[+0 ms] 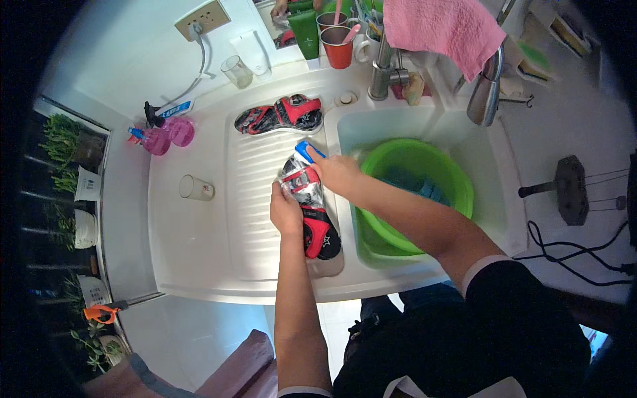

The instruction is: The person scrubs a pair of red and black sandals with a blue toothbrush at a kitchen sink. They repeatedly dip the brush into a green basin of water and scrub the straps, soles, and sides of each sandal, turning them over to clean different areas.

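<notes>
A red and black sandal lies lengthwise on the ribbed washboard of the white sink, with whitish suds on its front straps. My left hand grips the sandal by its left side, near the front strap. In my right hand is a blue-backed scrubbing brush, its white bristles against the toe end of the sandal. The second red and black sandal lies crosswise at the top of the washboard, touched by neither hand.
A green basin with water stands in the sink bowl, under a faucet draped with a pink towel. Glass cups and pink spray bottles stand at the left. A red cup stands at the back.
</notes>
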A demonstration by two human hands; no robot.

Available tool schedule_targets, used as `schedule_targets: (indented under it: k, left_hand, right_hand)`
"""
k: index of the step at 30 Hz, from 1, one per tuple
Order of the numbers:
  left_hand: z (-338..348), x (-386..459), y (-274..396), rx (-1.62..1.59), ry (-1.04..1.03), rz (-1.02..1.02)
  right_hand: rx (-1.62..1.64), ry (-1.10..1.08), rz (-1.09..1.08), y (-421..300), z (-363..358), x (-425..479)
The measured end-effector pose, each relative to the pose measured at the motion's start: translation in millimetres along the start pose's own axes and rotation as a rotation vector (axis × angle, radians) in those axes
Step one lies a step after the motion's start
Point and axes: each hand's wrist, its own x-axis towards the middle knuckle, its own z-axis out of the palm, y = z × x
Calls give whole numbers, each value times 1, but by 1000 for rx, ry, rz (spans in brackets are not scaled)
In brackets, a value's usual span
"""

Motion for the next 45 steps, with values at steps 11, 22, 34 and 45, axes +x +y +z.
schedule_targets:
  k: [11, 22, 34, 45]
  left_hand:
    - [6, 0, -7, -51, 107, 89]
    - [4, 1, -11, -87, 59, 113]
    - [2, 1, -11, -22, 53, 75]
    - [-1, -1, -8, -27, -3, 122]
  right_hand:
    - [36, -45, 8, -2, -4, -19]
    - [36, -89, -33, 0, -2, -4]
    - [13, -138, -64, -4, -9, -15]
    - [69, -230, -104, -10, -25, -54]
